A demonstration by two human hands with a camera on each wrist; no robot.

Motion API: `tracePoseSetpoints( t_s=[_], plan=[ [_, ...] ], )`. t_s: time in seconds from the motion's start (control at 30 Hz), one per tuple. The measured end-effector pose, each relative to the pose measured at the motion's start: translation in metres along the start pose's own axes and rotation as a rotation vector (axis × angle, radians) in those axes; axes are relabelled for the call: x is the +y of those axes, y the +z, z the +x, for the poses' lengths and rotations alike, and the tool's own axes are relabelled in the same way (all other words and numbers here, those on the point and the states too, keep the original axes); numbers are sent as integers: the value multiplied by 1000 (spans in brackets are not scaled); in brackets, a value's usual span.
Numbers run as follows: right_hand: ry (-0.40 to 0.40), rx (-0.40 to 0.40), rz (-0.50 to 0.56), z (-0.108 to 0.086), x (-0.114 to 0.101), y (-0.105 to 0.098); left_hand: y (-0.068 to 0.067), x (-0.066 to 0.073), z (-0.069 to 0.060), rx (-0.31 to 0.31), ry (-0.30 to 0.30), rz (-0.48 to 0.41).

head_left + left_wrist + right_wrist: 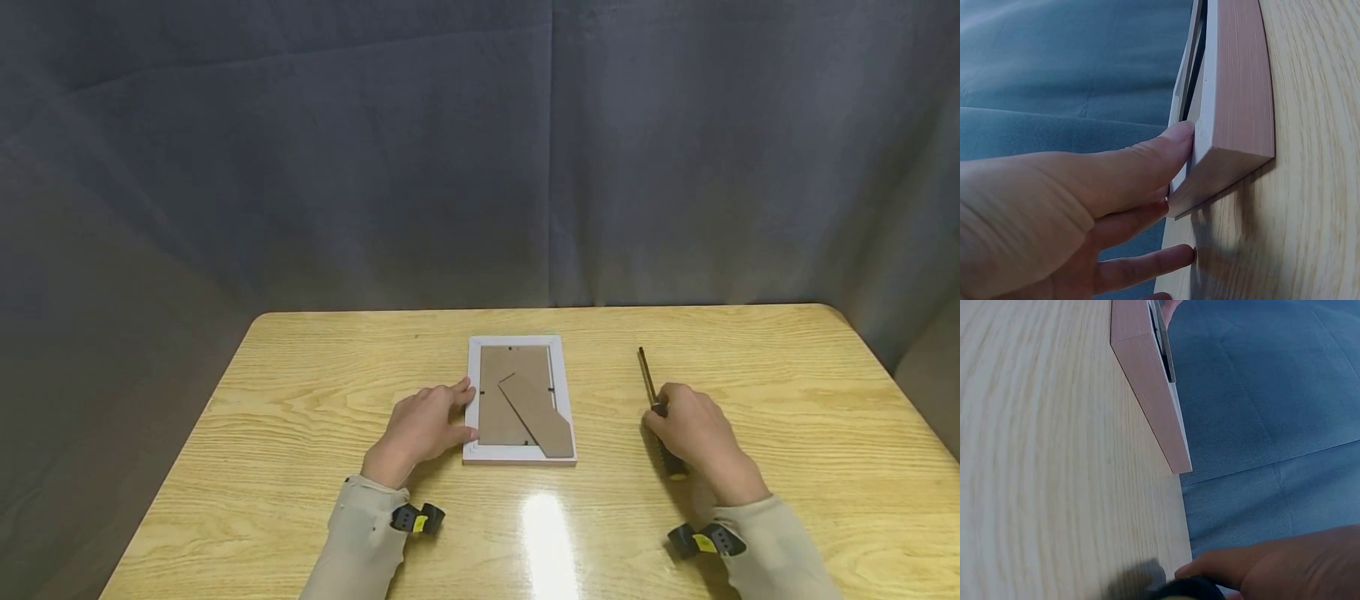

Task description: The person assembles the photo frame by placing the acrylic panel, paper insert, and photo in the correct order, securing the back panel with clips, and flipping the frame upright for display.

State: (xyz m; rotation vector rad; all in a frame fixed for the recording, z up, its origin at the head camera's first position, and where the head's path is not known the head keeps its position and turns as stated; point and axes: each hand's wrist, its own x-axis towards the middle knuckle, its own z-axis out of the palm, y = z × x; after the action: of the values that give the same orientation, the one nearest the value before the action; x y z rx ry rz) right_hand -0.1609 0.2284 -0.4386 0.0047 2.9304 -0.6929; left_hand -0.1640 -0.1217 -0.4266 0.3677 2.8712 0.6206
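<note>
A picture frame [519, 452] lies face down on the table, its brown backing board [495, 423] and angled stand leg [542, 408] facing up. Small dark tabs sit along the board's edges. My left hand [423, 425] is at the frame's left side; in the left wrist view its thumb [1175, 140] rests on the back edge near a corner, with the other fingers extended beside and below. To the right of the frame, my right hand [697, 429] grips a screwdriver [672, 464] by its dark handle, the shaft pointing away from me. In the right wrist view only the handle's dark end [1191, 587] shows.
The wood-grain table [300, 375] has rounded far corners. Behind it hangs a dark grey-blue curtain [412, 167]. Each wrist wears a small black camera on a band, the left one [420, 520] and the right one [701, 542]. Light glares on the near tabletop.
</note>
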Motion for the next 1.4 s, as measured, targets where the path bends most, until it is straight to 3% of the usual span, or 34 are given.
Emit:
tracePoseSetpoints(
  t_s=[0.8,1.17,1.4],
  plan=[
    [24,18,-27,2,2,4,0,-1,1,-1,3,-18],
    [70,68,-66,-3,1,-10,0,-3,1,3,12,-46],
    [65,118,-70,-7,-5,-18,1,-5,2,40,29,-98]
  ],
)
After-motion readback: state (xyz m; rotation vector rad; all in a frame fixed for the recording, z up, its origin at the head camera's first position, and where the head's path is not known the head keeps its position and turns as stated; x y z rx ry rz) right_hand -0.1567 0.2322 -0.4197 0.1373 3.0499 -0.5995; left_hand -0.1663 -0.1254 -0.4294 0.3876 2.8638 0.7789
